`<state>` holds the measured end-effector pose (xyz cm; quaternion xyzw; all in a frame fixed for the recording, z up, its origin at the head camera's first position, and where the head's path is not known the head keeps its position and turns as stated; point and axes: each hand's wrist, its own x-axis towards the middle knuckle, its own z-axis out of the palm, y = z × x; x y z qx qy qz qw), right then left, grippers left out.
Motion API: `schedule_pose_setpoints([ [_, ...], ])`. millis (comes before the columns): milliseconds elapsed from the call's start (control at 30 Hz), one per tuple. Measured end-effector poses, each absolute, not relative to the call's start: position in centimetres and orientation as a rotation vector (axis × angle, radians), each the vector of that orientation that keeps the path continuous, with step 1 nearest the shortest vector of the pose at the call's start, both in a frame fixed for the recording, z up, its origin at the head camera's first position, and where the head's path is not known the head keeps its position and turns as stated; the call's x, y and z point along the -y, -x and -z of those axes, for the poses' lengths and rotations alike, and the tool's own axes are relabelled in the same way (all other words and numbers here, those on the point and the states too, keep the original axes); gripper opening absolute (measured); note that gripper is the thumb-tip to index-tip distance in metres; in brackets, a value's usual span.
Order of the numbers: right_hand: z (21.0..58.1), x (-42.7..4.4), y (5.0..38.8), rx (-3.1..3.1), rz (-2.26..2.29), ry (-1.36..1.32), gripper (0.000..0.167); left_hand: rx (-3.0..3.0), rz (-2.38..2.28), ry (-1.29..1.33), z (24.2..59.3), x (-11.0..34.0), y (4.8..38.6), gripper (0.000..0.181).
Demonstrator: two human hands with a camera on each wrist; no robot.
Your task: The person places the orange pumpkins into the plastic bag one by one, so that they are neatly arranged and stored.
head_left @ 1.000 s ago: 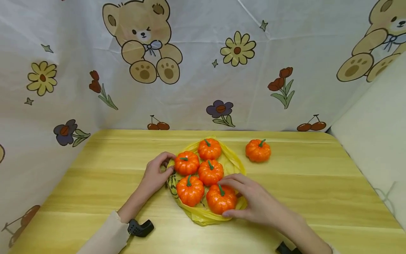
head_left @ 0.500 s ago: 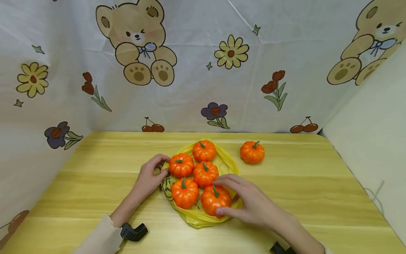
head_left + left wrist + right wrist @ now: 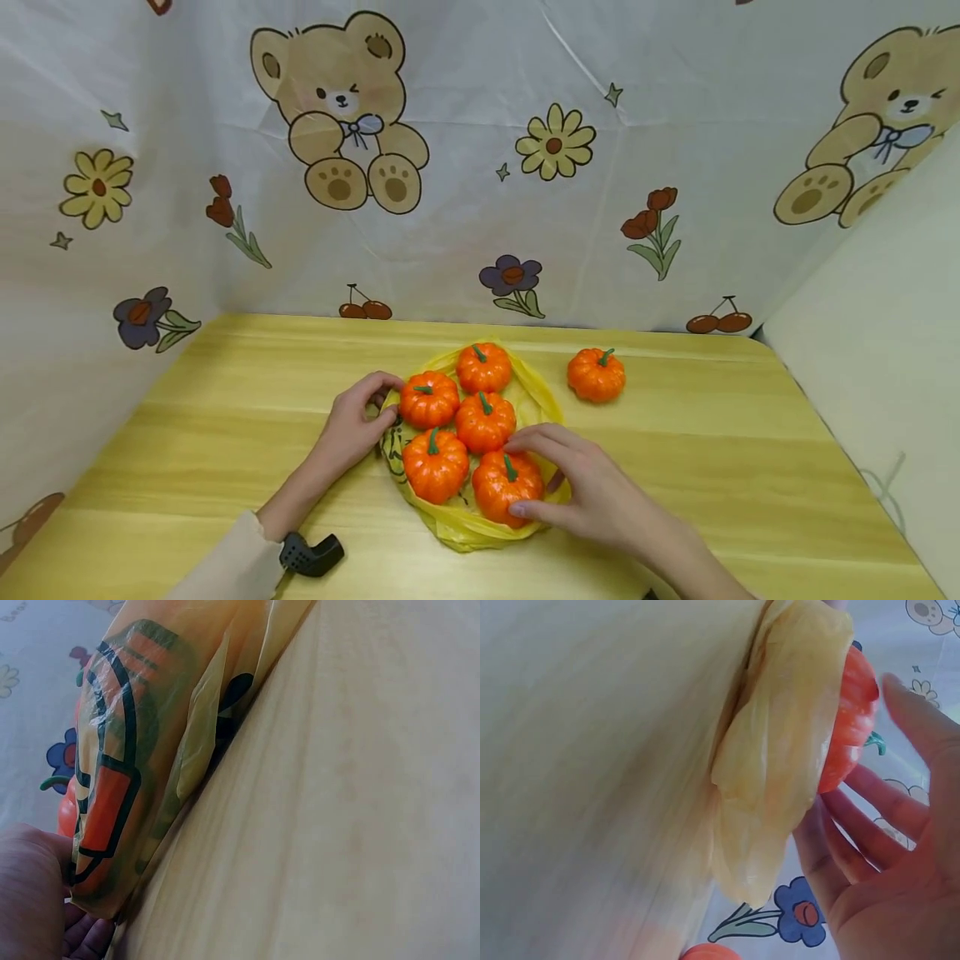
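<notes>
A yellow plastic bag [image 3: 465, 535] with dark print lies spread on the table, its rim around several small orange pumpkins with green stems. At its left edge my left hand [image 3: 358, 425] pinches the rim, beside the left pumpkin [image 3: 430, 400]; in the left wrist view the bag's printed side [image 3: 112, 802] runs between thumb and fingers. My right hand [image 3: 592, 483] is spread around the near right pumpkin [image 3: 504, 490], thumb over its near side. The right wrist view shows a small gap between the thumb and this pumpkin [image 3: 849, 724], while the fingers lie close to it.
One more pumpkin [image 3: 596, 375] sits on the wooden table [image 3: 712, 467], outside the bag at the back right. A printed cloth [image 3: 450, 242] hangs behind the table, and a pale wall [image 3: 892, 350] stands at the right.
The head view has shifted slightly. My right thumb has moved from the near right pumpkin's side to over its near face; the left hand still holds the rim.
</notes>
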<state>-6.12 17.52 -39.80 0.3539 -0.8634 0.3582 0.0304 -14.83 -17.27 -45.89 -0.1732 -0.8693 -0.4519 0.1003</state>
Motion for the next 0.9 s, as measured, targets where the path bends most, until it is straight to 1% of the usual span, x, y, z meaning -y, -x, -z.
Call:
schedule_pose_setpoints([
  [200,40.3,-18.1,5.7,2.549,-1.210,-0.977,0.042,2.557,1.343,0.535,46.5,16.7,14.5,0.034],
  [400,39.7,-19.8,7.3,2.411,-1.068,-0.834,0.053,2.540,1.364,0.539,46.6,16.1,14.9,0.035],
  [567,39.1,-21.5,8.9,2.402,-0.948,-0.672,0.058,2.542,1.340,0.525,46.2,16.6,15.0,0.035],
  [700,38.9,-22.6,9.9,2.379,-0.928,-0.529,0.058,2.571,1.312,0.523,45.9,17.4,14.9,0.034],
  [900,38.2,-25.1,10.7,2.349,-0.986,-0.320,0.055,2.568,1.315,0.523,45.9,17.2,14.9,0.033],
])
